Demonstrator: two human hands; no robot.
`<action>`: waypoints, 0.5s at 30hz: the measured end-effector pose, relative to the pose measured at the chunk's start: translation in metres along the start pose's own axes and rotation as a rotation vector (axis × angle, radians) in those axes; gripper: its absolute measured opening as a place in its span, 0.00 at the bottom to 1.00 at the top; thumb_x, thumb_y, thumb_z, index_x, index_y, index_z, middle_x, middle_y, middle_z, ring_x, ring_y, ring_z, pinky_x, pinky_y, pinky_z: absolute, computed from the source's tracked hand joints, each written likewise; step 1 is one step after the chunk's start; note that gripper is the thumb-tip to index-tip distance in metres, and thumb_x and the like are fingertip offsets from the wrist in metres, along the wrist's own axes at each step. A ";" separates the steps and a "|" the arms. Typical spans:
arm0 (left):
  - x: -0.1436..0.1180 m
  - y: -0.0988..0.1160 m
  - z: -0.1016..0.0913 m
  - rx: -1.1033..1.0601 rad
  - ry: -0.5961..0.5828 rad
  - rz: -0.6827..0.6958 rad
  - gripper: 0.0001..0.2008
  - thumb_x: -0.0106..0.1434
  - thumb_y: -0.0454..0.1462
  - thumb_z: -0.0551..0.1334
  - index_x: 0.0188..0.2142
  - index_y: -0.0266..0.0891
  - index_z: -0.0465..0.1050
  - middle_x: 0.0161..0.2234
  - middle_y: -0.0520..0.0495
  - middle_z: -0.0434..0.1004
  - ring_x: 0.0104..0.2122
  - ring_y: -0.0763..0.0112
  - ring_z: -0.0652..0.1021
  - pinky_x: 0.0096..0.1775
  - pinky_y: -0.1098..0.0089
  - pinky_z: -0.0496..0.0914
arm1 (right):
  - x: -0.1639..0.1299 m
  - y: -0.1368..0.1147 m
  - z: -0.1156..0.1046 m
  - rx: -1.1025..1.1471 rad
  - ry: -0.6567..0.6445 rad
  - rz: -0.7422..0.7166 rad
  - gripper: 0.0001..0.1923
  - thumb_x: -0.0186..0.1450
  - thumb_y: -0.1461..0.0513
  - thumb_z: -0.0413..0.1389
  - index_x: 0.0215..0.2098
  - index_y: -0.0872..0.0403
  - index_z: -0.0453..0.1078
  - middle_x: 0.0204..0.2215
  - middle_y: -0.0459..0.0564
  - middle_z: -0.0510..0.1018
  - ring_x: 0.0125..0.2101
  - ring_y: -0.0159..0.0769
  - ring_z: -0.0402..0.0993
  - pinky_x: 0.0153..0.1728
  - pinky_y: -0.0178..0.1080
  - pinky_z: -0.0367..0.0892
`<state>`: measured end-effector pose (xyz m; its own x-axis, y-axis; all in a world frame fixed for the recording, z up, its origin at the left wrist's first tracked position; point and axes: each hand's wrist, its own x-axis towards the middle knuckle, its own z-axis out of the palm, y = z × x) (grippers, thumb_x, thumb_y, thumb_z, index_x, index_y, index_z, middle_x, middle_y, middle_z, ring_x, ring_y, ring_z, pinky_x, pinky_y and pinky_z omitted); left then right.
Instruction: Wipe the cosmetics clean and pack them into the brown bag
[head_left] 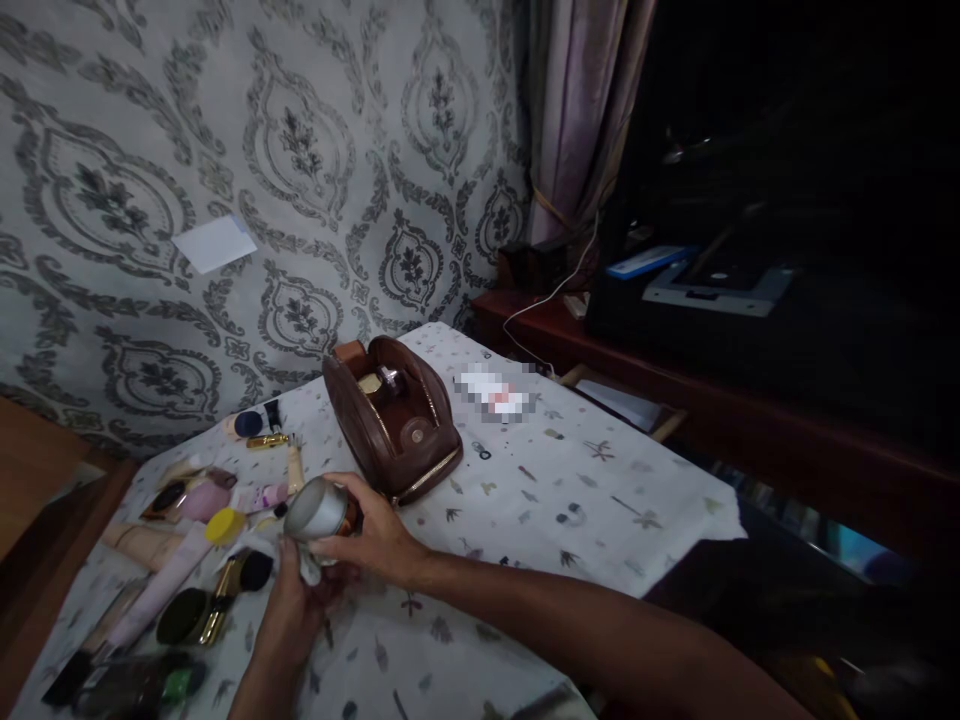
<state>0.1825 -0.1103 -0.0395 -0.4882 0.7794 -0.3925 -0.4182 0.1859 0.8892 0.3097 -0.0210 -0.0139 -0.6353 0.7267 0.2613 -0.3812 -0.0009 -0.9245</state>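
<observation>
Head view takes in a table (pixel 600 500) under a pale printed cloth, set against a patterned wall (pixel 225 120), with a dark wooden shelf (pixel 750 410) off to the right. On the table, just beyond the hands, lies a brown pouch (pixel 394 420), unzipped, with small items showing inside. To the left a scatter of cosmetics (pixel 180 520) covers the cloth: tubes, a yellow-capped one, a brush, dark round compacts. Near the table's front edge both hands meet over a small jar (pixel 324 510) with a silvery lid and a dark amber body. The right hand (pixel 375 540) is curled around the jar's body from behind, fingers closed on it. The left hand (pixel 289 600) comes up from below, closed around a white cloth or tissue (pixel 307 565) that touches the jar's underside; how tightly its fingers grip cannot be told. The jar is held tilted, lid toward the left, clear of the table. It looks like glass with a metal or plated lid, so likely rigid, fairly heavy for its size, smooth and apt to slip, and breakable if dropped. The surest hold seems to be around the body, as the right hand has it, rather than on the polished lid.
</observation>
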 end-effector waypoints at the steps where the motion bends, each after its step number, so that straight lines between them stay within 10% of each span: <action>1: 0.000 0.002 0.003 -0.045 0.033 -0.028 0.32 0.61 0.62 0.55 0.44 0.37 0.76 0.27 0.44 0.80 0.23 0.64 0.78 0.21 0.72 0.66 | 0.000 0.000 0.000 -0.011 -0.011 -0.005 0.38 0.49 0.52 0.70 0.56 0.49 0.66 0.41 0.44 0.75 0.42 0.37 0.72 0.44 0.38 0.68; 5: 0.000 0.007 0.013 -0.181 0.067 0.017 0.31 0.67 0.59 0.50 0.55 0.40 0.72 0.32 0.43 0.82 0.20 0.67 0.77 0.18 0.73 0.65 | -0.002 0.002 -0.001 -0.092 -0.043 -0.054 0.37 0.51 0.54 0.70 0.56 0.49 0.66 0.45 0.45 0.76 0.44 0.38 0.72 0.45 0.37 0.67; 11: -0.001 0.010 0.011 -0.419 -0.003 0.044 0.32 0.67 0.59 0.49 0.56 0.41 0.73 0.42 0.41 0.83 0.45 0.54 0.81 0.44 0.58 0.76 | -0.001 0.009 -0.001 -0.226 -0.076 -0.119 0.41 0.50 0.57 0.71 0.60 0.49 0.65 0.52 0.49 0.74 0.51 0.42 0.70 0.52 0.41 0.65; 15: 0.003 0.011 0.006 -0.420 0.012 0.001 0.30 0.68 0.57 0.48 0.53 0.41 0.76 0.39 0.41 0.84 0.44 0.56 0.82 0.45 0.60 0.77 | -0.003 0.010 0.000 -0.372 -0.085 -0.105 0.48 0.46 0.56 0.74 0.62 0.47 0.63 0.56 0.53 0.70 0.57 0.46 0.65 0.58 0.45 0.61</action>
<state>0.1813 -0.1021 -0.0295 -0.4966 0.7720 -0.3968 -0.6924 -0.0767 0.7174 0.3081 -0.0228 -0.0239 -0.6654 0.6500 0.3669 -0.1875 0.3303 -0.9251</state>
